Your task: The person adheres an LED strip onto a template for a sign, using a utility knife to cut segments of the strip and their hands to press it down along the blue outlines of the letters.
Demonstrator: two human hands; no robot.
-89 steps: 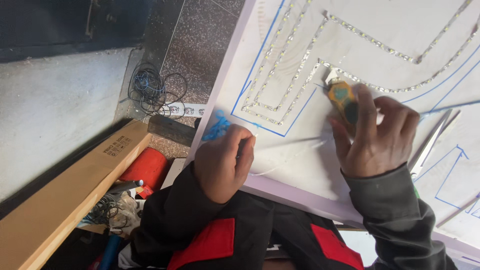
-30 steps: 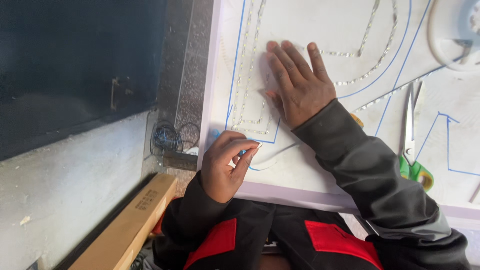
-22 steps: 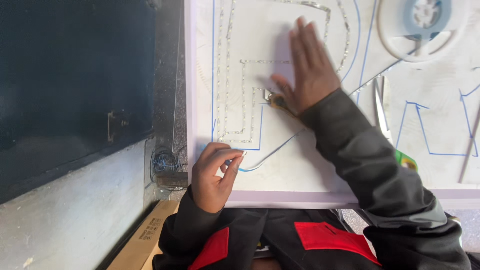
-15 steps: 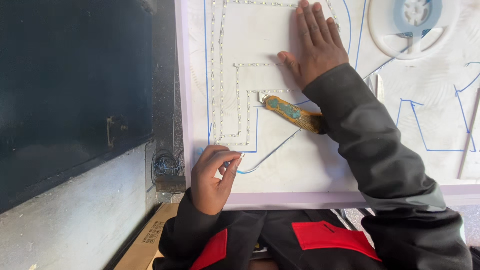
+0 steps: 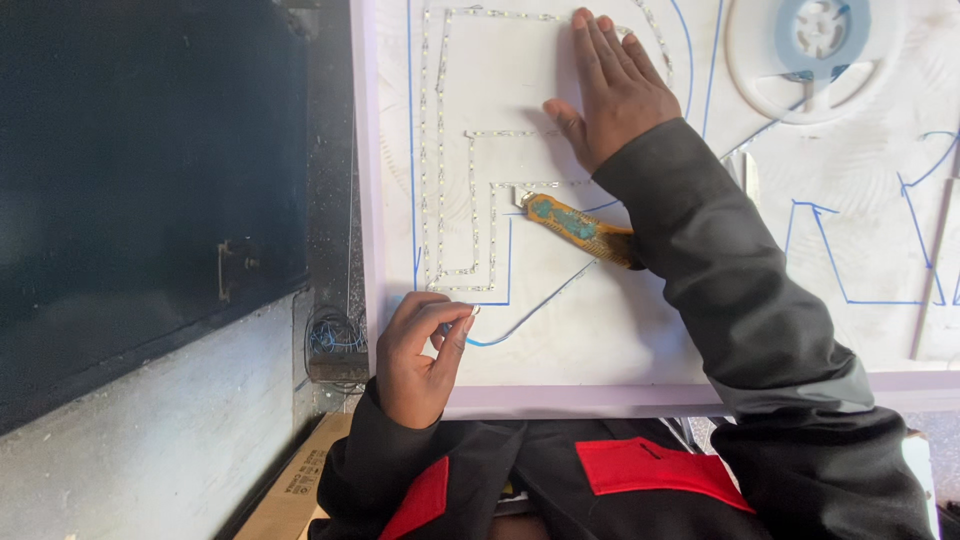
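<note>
A white board [image 5: 620,330] with blue outlines carries a thin light strip [image 5: 440,180] laid along a letter shape. My right hand [image 5: 610,85] lies flat on the board, fingers spread, pressing on the strip near its upper run. My left hand [image 5: 420,350] rests at the board's lower left edge and pinches the strip's loose end [image 5: 472,310] between thumb and fingers. A yellow utility knife [image 5: 575,225] lies on the board, partly under my right sleeve.
A white reel with a blue hub [image 5: 815,45] sits at the board's upper right. A dark panel [image 5: 150,180] and grey wall fill the left. A wooden plank [image 5: 295,485] and coiled wires [image 5: 335,335] lie below the board's left edge.
My right hand has let go of the knife and slid up along the board to lie flat. The knife now rests on the board. My left hand keeps its pinch.
</note>
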